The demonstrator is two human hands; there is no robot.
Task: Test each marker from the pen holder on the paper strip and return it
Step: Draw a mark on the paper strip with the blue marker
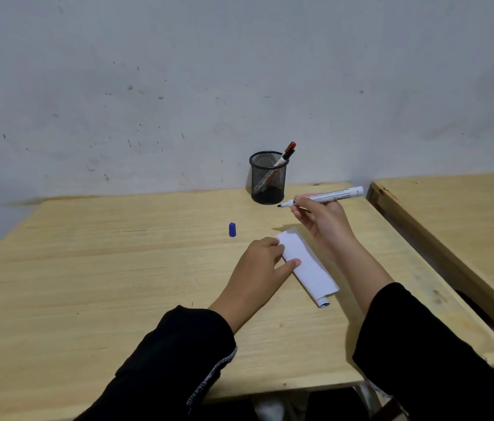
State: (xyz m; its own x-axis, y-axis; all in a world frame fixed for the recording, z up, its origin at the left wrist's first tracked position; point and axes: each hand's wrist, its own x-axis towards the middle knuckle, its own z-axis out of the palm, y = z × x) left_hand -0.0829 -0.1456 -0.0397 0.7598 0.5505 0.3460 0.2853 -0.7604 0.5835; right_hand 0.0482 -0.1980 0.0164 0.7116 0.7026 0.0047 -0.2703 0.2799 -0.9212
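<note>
Head; right hand [320,221] fingers hold 1 marker [327,196]; left hand [259,262] fingers pin 1 strip [306,265]

A pale grey-white wall [239,71] fills the upper half of the view, its plaster scuffed and dotted with small dark marks and scratches. Against it stands a light wooden worktop [87,284] with a clear grain running side to side; its far edge meets the wall. To the right, just beside it with a narrow gap between, stands a second wooden table [458,214] of the same pale wood, with a raised rim along its near edge. The light is soft and even, casting only faint shadows. Below the worktop's front edge it is dark.
</note>
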